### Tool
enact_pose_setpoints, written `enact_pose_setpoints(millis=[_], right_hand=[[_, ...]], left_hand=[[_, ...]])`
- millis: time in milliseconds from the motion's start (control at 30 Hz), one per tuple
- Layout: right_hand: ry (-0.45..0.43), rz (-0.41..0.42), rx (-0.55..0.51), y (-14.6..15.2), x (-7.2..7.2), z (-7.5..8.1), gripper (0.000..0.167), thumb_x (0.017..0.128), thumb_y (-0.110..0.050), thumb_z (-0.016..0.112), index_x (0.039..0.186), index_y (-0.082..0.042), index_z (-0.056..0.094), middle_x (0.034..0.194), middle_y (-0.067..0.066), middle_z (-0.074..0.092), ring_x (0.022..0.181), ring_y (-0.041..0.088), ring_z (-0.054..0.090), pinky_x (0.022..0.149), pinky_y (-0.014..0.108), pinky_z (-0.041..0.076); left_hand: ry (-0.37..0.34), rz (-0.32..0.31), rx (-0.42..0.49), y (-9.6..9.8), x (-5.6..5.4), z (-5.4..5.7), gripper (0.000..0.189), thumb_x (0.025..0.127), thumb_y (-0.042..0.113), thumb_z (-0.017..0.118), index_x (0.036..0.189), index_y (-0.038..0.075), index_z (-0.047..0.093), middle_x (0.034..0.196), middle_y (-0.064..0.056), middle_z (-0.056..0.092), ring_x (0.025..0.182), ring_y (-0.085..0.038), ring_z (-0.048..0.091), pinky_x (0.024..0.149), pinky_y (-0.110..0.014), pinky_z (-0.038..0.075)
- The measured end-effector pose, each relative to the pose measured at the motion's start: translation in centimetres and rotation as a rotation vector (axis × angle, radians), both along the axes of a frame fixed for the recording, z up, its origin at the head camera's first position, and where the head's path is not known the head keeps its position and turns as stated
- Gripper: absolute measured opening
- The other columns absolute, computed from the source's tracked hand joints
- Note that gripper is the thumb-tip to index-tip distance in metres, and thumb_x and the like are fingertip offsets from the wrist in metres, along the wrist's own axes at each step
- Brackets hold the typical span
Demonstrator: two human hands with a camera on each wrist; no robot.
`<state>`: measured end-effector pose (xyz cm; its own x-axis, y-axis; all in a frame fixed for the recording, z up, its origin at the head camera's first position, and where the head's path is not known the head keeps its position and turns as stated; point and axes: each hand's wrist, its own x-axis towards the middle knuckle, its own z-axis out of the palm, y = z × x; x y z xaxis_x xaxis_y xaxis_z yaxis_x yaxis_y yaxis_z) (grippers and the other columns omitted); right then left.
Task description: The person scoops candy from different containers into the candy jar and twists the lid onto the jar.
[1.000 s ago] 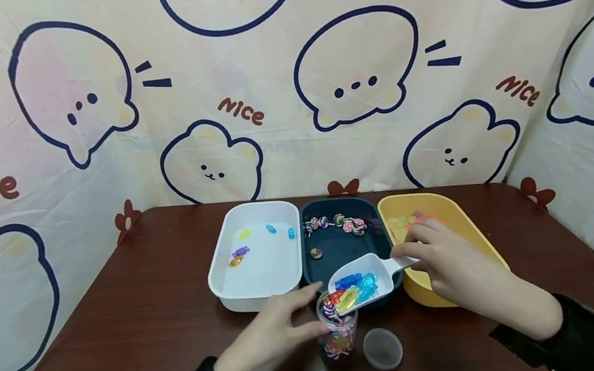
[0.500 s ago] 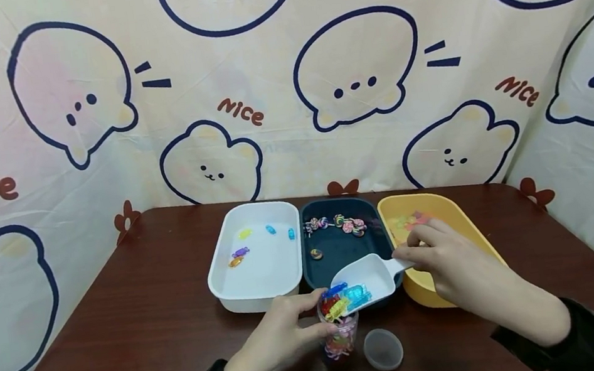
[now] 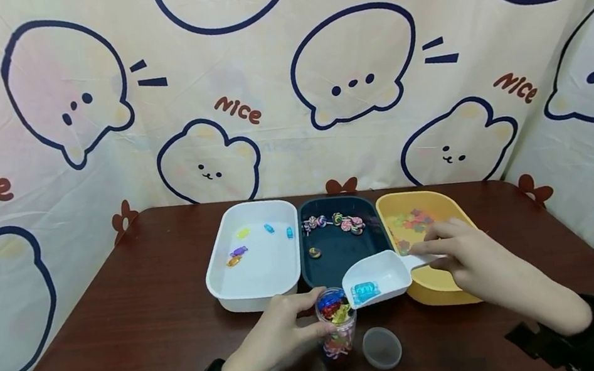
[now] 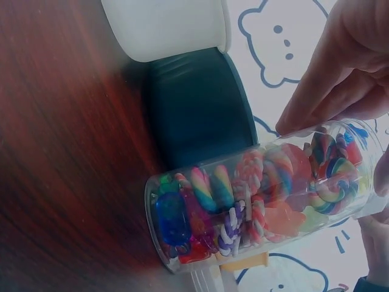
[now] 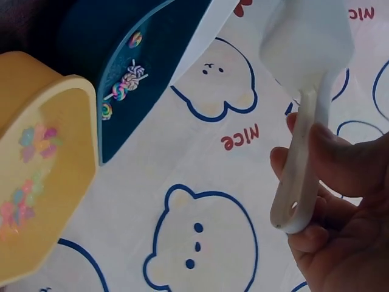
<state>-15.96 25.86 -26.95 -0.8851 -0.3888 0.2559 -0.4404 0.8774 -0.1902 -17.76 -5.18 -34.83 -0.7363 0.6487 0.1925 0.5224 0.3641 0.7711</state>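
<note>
In the head view my left hand (image 3: 282, 334) holds a clear plastic jar (image 3: 339, 331) by its upper part, thumb and fingers on opposite sides. Blue, red and yellow wrapped-candy charms (image 3: 334, 306) lie at its mouth. Through its wall in the left wrist view show swirl lollipops, twisted sticks and star pieces (image 4: 284, 219). My right hand (image 3: 463, 254) grips the handle of a white scoop (image 3: 377, 269), whose front edge is right by the jar's rim. Light-blue candy pieces (image 3: 366, 292) lie in the scoop. The right wrist view shows fingers curled round the handle (image 5: 299, 170).
A round clear lid (image 3: 382, 348) lies on the brown table right of the jar. Behind stand a white tray (image 3: 264, 279) with several candy charms, a dark blue tray (image 3: 336, 262) with small lollipops, and a yellow tray (image 3: 443, 295) with pastel stars.
The blue, red and yellow candies have gone from the scoop into the jar's mouth. My right hand has drawn the scoop slightly right. My left hand has closed in on the jar.
</note>
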Motion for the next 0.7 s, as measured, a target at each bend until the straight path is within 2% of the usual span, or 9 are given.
enact_pose_setpoints(millis=[133, 267, 433, 700], right_hand=[[0.017, 0.000, -0.012, -0.5, -0.1, 0.1, 0.035, 0.081, 0.013, 0.073, 0.110, -0.006, 0.080, 0.096, 0.002, 0.066, 0.089, 0.017, 0.052, 0.067, 0.025, 0.047], [0.136, 0.060, 0.081, -1.8, -0.1, 0.0, 0.039, 0.075, 0.015, 0.078, 0.102, -0.013, 0.081, 0.091, -0.001, 0.063, 0.091, 0.020, 0.053, 0.074, 0.032, 0.052], [0.270, 0.108, 0.206, -2.9, 0.3, 0.2, 0.052, 0.063, 0.021, 0.084, 0.097, -0.018, 0.081, 0.091, 0.003, 0.065, 0.096, 0.027, 0.058, 0.082, 0.042, 0.057], [0.293, 0.127, 0.235, -3.1, 0.3, 0.5, 0.053, 0.061, 0.018, 0.088, 0.098, -0.019, 0.081, 0.094, 0.006, 0.065, 0.095, 0.028, 0.057, 0.083, 0.041, 0.058]], left_hand=[[-0.009, 0.003, -0.004, 0.0, 0.0, 0.1, 0.055, 0.097, 0.024, 0.070, 0.140, -0.007, 0.057, 0.139, -0.023, 0.064, 0.127, -0.034, 0.064, 0.100, -0.042, 0.056], [-0.009, 0.007, -0.010, 0.0, 0.0, 0.1, 0.055, 0.097, 0.024, 0.071, 0.140, -0.008, 0.057, 0.140, -0.024, 0.062, 0.127, -0.035, 0.064, 0.100, -0.043, 0.056], [-0.008, 0.005, -0.018, 0.0, -0.1, 0.1, 0.055, 0.097, 0.024, 0.071, 0.140, -0.008, 0.058, 0.141, -0.025, 0.061, 0.127, -0.035, 0.064, 0.099, -0.042, 0.056], [-0.005, 0.005, -0.024, 0.0, -0.2, 0.1, 0.055, 0.096, 0.023, 0.072, 0.140, -0.008, 0.058, 0.140, -0.024, 0.062, 0.125, -0.035, 0.065, 0.098, -0.042, 0.057]])
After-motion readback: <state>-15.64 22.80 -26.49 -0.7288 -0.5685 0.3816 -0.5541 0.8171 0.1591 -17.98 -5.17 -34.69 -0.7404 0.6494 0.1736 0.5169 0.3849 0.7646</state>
